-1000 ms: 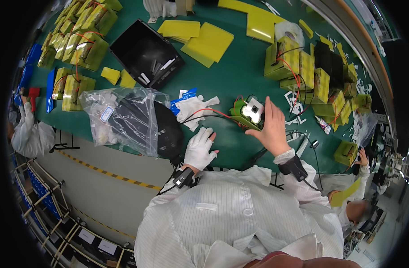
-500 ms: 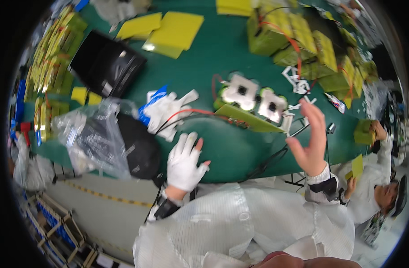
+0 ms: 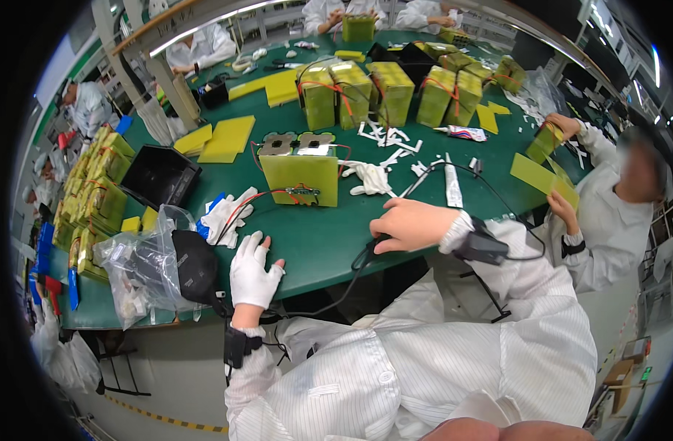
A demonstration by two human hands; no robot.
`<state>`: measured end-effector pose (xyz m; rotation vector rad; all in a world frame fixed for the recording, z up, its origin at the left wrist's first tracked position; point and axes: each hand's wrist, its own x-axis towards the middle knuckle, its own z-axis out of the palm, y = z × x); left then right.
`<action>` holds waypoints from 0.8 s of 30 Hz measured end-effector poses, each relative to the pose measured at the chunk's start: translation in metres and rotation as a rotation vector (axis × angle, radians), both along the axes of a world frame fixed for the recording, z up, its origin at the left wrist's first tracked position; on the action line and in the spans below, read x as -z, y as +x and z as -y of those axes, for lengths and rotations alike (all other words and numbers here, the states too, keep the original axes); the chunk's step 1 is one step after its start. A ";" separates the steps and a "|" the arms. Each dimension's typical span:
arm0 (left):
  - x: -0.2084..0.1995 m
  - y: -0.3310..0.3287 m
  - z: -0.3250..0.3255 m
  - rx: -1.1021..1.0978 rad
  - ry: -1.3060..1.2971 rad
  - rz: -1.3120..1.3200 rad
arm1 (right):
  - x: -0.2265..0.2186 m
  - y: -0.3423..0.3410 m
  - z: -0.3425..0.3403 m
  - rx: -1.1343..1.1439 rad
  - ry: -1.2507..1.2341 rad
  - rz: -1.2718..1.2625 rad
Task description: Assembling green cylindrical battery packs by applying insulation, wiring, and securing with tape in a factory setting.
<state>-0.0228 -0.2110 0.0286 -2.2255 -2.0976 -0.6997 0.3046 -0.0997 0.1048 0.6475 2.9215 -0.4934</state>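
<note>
My left hand wears a white glove with some bare fingertips and rests on the table's front edge, fingers stretched out. My bare right hand is at the front edge, its fingers closed round a black cable; the gripped part is mostly hidden. Beyond both hands a battery pack stands upright, with a yellow-green front board, metal-plated top and red and black leads. Between my left hand and the pack lies a crumpled white glove; another white glove lies to the pack's right.
A black pouch and clear plastic bag lie left of my left hand. Behind are a black bin, yellow sheets and several battery packs. A white tube lies beyond my right hand. A co-worker holds yellow boards at right.
My right hand, raised and spread before, has come down to the table's front edge and closed on the black cable. My left hand stays on the table. The view has tilted up.
</note>
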 end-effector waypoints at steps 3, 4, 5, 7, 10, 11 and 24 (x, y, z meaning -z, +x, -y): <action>0.003 0.003 -0.001 0.002 0.023 -0.029 | 0.000 -0.002 0.001 -0.053 0.323 0.067; 0.003 0.002 0.001 -0.017 0.022 -0.023 | -0.009 -0.009 0.011 -0.045 0.442 -0.006; 0.005 0.002 0.003 -0.013 0.030 -0.044 | -0.018 -0.014 0.023 -0.035 0.560 -0.078; 0.010 -0.001 0.004 -0.024 0.041 -0.022 | -0.037 -0.019 0.060 -0.068 0.712 -0.197; 0.014 -0.001 0.001 -0.006 0.071 -0.020 | -0.049 -0.009 0.128 0.112 0.666 -0.202; 0.016 -0.003 0.001 0.001 0.086 -0.013 | -0.048 -0.002 0.148 0.165 0.578 -0.200; 0.015 -0.003 -0.002 0.022 0.136 -0.022 | 0.077 0.070 0.166 0.299 0.012 -0.345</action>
